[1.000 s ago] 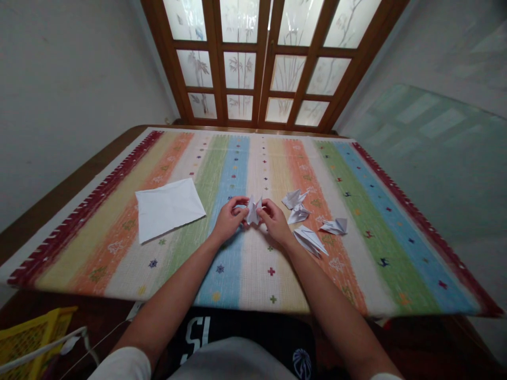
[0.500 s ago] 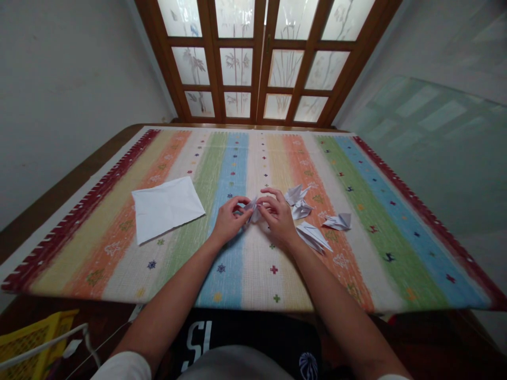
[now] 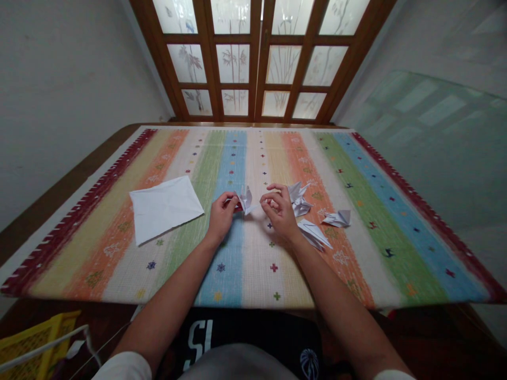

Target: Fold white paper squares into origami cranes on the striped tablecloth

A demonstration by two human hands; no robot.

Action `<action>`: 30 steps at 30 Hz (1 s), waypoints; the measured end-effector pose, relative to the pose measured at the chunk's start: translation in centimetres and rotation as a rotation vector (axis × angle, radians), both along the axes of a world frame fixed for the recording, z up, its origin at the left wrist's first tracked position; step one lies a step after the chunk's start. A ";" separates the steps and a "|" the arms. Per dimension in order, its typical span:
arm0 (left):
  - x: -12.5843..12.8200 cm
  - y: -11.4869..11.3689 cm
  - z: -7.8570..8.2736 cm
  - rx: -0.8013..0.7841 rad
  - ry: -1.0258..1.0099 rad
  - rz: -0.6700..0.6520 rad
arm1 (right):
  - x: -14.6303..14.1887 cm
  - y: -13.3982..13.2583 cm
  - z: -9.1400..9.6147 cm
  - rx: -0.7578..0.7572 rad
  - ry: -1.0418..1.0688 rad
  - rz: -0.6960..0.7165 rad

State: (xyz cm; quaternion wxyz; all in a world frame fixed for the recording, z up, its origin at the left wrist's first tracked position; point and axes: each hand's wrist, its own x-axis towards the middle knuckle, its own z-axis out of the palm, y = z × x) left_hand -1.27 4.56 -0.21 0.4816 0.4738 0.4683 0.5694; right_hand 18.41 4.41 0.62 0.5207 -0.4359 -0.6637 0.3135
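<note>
Striped cloth (image 3: pixel 356 253), folded paper (image 3: pixel 246 201) pinched in left grip (image 3: pixel 220 214), right grip (image 3: pixel 280 212) just beside

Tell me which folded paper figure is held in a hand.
The figure pinched by the left hand, between the two hands. The other figures lie loose on the cloth, right of the right hand.

Entry: what you are wearing.
- Top: you are wearing a white one, with the left sleeve (image 3: pixel 122 368) and right sleeve (image 3: pixel 392 375) leaving your forearms bare.
- Lap: you are wearing a black garment (image 3: pixel 253 327) carrying large white lettering (image 3: pixel 196 333) and a round blue-and-white emblem (image 3: pixel 307 364).
- Left grip (image 3: pixel 221 214) and right grip (image 3: pixel 280 212): you are working bare-handed.
</note>
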 end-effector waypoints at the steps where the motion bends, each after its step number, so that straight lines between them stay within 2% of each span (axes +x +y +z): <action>1: -0.1 0.1 0.0 -0.016 -0.040 0.019 | 0.0 0.0 0.0 -0.001 0.015 0.008; 7: -0.6 0.8 -0.3 -0.019 -0.249 0.094 | 0.1 0.3 -0.4 -0.063 0.135 0.241; 10: -0.6 0.7 -0.1 -0.023 -0.240 0.082 | 0.1 0.5 -0.8 -0.067 0.100 0.249; 13: -0.4 0.4 0.2 -0.035 -0.210 0.020 | 0.0 0.7 -1.3 -0.196 0.079 0.227; 17: -0.2 0.1 0.4 -0.048 -0.219 -0.033 | -0.1 0.6 -1.6 -0.359 0.157 0.347; 20: -0.1 0.0 0.6 -0.069 -0.311 -0.083 | 0.0 0.3 -1.4 -0.348 0.164 0.410; 25: 0.2 -0.4 0.8 -0.160 -0.455 -0.300 | 0.0 0.0 -1.1 -0.310 0.175 0.476; 30: 0.1 -0.6 0.5 -0.068 -0.363 -0.425 | -0.1 0.2 -1.1 -0.245 0.176 0.417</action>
